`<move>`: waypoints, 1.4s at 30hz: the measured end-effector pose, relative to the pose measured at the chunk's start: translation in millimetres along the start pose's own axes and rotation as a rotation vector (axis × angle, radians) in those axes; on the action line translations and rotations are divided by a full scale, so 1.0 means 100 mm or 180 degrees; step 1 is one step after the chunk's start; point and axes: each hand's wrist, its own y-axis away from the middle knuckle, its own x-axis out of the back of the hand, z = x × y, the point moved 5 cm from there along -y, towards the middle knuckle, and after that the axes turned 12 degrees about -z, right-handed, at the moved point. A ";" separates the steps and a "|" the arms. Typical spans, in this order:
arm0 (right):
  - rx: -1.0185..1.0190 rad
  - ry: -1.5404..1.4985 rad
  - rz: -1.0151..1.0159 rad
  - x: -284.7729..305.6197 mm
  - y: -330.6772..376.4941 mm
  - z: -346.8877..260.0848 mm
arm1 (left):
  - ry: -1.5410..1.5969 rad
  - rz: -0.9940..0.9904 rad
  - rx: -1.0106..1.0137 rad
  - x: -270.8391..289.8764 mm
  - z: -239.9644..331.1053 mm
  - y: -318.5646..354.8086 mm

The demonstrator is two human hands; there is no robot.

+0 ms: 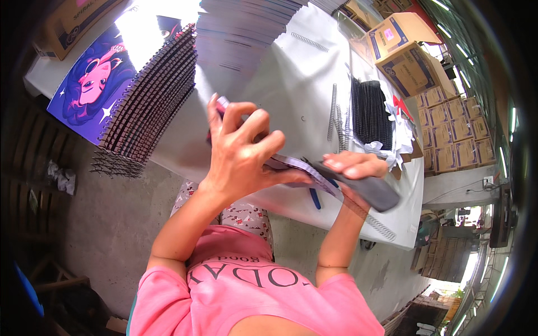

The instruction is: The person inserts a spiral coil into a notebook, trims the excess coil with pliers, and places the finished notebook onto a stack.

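Observation:
My left hand [241,148] is curled round a thin notebook [297,163], which is seen almost edge-on and tilted above the table's near edge. My right hand [358,167] grips a dark grey flat piece [372,193] against the notebook's right end. That piece is smeared by motion, so I cannot tell its kind. Below the notebook a blue tool handle [315,199] lies on the table. A loose wire spiral [381,228] rests at the table's near right edge, close to my right wrist.
Spiral-bound notebooks with a purple illustrated cover [92,92] are piled at the left. A tall stack of sheets [241,33] stands at the back. On the right lie a bundle of black spirals [371,115] and loose spirals [333,112]. Cardboard boxes [412,70] stand beyond.

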 end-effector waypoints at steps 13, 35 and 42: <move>-0.0278 0.0214 0.0112 -0.08 0.06 0.16 | 0.0167 -0.0157 -0.0099 0.00 0.00 0.06; 0.0108 0.0470 0.0007 -0.25 -0.35 0.16 | 0.0743 -0.0017 0.0249 0.12 -0.23 0.02; -0.0622 0.0422 0.0172 -0.07 -0.24 0.32 | 0.1127 0.0063 0.0412 0.02 -0.33 0.00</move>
